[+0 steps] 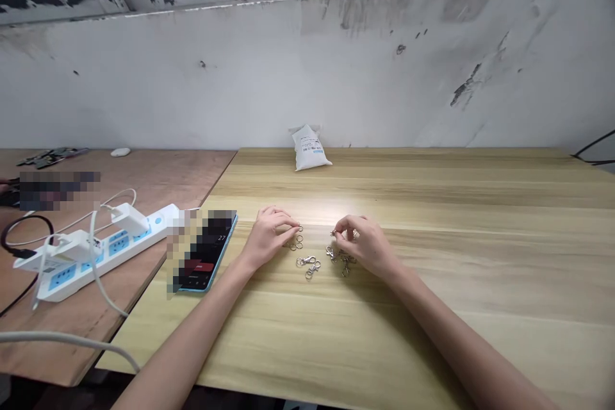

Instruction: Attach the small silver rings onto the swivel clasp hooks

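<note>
My left hand (269, 235) rests on the light wooden table (432, 218) with its fingers pinched on a small metal key ring (300, 228). More key rings (296, 243) lie just below its fingertips. My right hand (364, 243) is curled, its fingertips pinched on a small metal clasp (334, 232). Between and below the hands lie loose metal lobster clasps (308, 265), and a few more clasps (344, 261) sit under my right palm.
A phone (206, 251) with a lit screen lies left of my left hand. A white power strip (96, 243) with plugs and cables sits on the darker table at left. A small white bag (309, 148) stands against the wall.
</note>
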The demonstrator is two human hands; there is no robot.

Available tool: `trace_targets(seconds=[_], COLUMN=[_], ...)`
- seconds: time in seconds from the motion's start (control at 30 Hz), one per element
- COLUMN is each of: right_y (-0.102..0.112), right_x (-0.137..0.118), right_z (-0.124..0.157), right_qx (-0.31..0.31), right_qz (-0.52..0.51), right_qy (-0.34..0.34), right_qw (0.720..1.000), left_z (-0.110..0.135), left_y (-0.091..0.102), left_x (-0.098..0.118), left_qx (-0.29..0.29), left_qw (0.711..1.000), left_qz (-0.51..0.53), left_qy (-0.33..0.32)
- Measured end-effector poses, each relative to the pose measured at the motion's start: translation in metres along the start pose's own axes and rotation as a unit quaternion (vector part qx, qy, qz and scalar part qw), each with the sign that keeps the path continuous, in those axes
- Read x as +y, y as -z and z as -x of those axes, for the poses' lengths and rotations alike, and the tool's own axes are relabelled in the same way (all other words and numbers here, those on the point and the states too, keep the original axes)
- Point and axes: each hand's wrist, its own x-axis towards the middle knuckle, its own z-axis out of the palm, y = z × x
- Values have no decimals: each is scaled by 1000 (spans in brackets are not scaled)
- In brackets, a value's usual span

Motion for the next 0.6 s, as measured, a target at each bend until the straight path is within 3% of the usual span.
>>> trace_targets(seconds=[0.37,0.6], right_y=[1,1], right_x=[7,-2], right_z=[2,3], right_qx=[-55,11], right_qz=[96,75], right_qy=[55,63], right_qw=[992,995], left_z=[2,3], left_y=[-1,-3], left_x=[3,9], left_qx=[42,21], left_qw=[995,998], left_qz=[70,54], left_qy=[60,20])
